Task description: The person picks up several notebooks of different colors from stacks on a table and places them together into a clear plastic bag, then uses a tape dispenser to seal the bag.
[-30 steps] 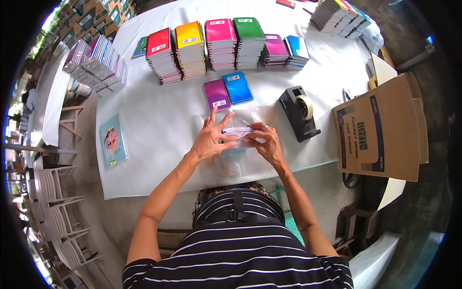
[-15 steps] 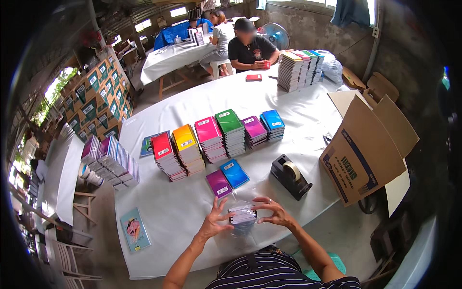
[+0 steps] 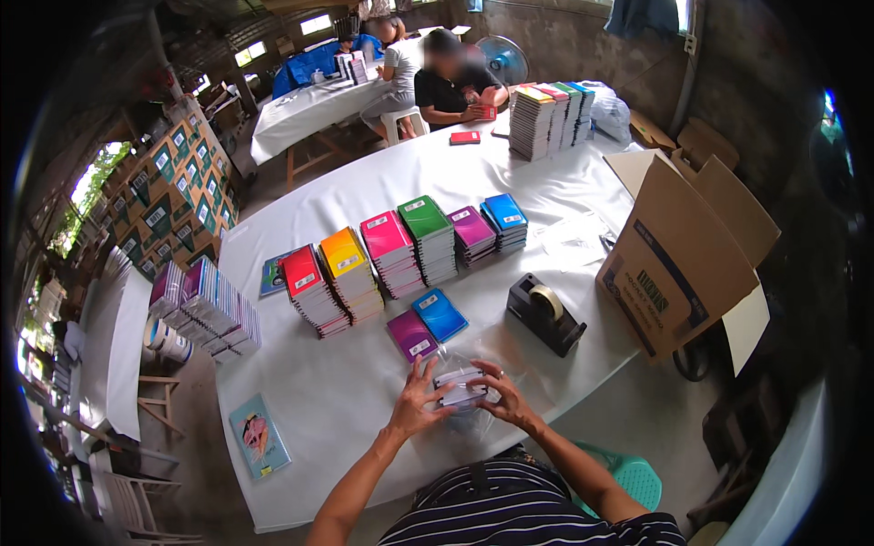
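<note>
Near the table's front edge, a small stack of pocket notebooks (image 3: 462,386) sits inside a clear plastic bag (image 3: 501,359), page edges showing. My left hand (image 3: 420,402) grips the stack's left side with bent fingers. On the opposite side, my right hand (image 3: 506,400), wearing a ring, presses its fingers against the bagged stack. Just beyond my hands lie a purple notebook (image 3: 414,337) and a blue notebook (image 3: 441,315), side by side. Farther back stands a row of notebook stacks: red (image 3: 303,271), yellow (image 3: 347,253), pink (image 3: 383,234), green (image 3: 424,217), purple (image 3: 473,228) and blue (image 3: 505,212).
A black tape dispenser (image 3: 546,315) stands right of my hands, before an open cardboard box (image 3: 678,264). A light-blue notebook (image 3: 259,437) lies at the left. Taller notebook stacks (image 3: 531,127) stand near a seated person (image 3: 448,86) across the white table (image 3: 346,400).
My hands have closed in on the bagged stack, which has tilted and shifted slightly up and right. The whole view has shifted a little.
</note>
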`<state>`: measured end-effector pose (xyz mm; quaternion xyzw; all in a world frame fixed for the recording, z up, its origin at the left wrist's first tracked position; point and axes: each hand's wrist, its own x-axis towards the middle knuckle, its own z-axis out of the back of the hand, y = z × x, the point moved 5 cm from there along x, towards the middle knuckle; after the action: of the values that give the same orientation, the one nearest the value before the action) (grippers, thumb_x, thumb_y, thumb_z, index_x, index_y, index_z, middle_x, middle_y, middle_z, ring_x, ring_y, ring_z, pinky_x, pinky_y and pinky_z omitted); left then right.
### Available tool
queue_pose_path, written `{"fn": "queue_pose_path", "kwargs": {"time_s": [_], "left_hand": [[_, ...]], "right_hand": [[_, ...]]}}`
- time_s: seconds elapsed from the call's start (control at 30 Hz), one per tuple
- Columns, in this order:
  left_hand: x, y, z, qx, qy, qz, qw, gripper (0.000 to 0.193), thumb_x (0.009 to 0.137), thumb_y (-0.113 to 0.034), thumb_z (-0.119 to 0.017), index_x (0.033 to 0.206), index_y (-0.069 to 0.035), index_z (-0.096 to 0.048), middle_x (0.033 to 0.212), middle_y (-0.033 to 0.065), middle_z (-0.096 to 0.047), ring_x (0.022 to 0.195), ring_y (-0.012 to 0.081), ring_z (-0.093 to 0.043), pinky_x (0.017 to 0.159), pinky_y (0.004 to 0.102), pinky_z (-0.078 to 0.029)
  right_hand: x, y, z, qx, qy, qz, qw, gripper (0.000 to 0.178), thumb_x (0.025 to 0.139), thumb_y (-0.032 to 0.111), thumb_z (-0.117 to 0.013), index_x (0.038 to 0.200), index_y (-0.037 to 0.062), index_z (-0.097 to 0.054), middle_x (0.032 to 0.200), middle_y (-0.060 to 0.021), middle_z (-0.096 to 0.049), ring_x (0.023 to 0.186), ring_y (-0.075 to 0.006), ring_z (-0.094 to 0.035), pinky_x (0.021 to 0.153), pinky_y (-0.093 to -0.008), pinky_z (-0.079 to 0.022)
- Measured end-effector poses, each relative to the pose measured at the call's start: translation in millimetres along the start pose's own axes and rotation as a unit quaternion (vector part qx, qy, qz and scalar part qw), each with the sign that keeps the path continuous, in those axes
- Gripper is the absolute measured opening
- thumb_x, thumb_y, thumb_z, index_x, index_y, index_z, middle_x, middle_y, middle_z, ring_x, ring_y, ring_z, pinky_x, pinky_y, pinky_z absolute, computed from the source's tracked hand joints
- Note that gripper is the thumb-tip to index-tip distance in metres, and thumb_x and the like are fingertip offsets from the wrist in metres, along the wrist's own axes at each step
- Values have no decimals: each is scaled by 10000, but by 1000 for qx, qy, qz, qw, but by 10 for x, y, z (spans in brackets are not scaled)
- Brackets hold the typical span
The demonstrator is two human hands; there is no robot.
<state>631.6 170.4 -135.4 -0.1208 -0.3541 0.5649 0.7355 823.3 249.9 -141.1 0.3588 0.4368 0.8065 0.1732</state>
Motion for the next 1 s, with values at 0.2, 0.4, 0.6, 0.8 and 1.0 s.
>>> {"fn": "queue_pose_path", "kwargs": {"time_s": [0.2, 0.4, 0.6, 0.8, 1.0], "left_hand": [[62, -28, -57, -36, -24, 16, 999, 483, 686, -297, -840, 1150, -284, -707, 1549, 142, -278, 1454, 386, -134, 1132, 469, -271], [17, -92, -61, -40, -33, 7, 999, 533, 676, -295, -839, 1186, -294, -685, 1547, 133, -284, 1442, 413, -151, 1127, 487, -277], [-21, -83, -93, 27, -40, 16, 999, 550, 670, -290, -836, 1196, -316, -676, 1534, 132, -309, 1431, 427, -170, 1123, 490, -285], [41, -177, -35, 78, -37, 10, 996, 432, 727, -373, -789, 1146, -310, -707, 1527, 140, -323, 1413, 472, -180, 1097, 519, -298], [87, -220, 29, 83, -15, 24, 996, 390, 713, -347, -808, 1093, -308, -732, 1542, 121, -300, 1430, 441, -162, 1116, 496, -294]], "right_hand": [[12, 33, 25, 25, 8, -12, 1000, 491, 741, 343, -808, 1142, 120, -631, 1431, -154, -397, 1328, -340, -380, 1050, -462, -372], [-42, 117, 63, -15, 42, -14, 999, 622, 688, 381, -834, 1209, 148, -586, 1471, -152, -328, 1355, -353, -331, 1075, -473, -344], [-24, 82, -56, 16, -27, -26, 999, 510, 738, 294, -812, 1175, 133, -604, 1431, -150, -382, 1323, -345, -380, 1063, -466, -357], [-40, 54, -29, 52, -58, -37, 996, 315, 779, 202, -776, 1055, 89, -677, 1380, -155, -441, 1263, -320, -454, 1017, -424, -414], [-2, 32, -8, 54, -33, -54, 997, 263, 809, 211, -754, 1047, 107, -711, 1376, -140, -455, 1281, -299, -440, 1032, -433, -392]]}}
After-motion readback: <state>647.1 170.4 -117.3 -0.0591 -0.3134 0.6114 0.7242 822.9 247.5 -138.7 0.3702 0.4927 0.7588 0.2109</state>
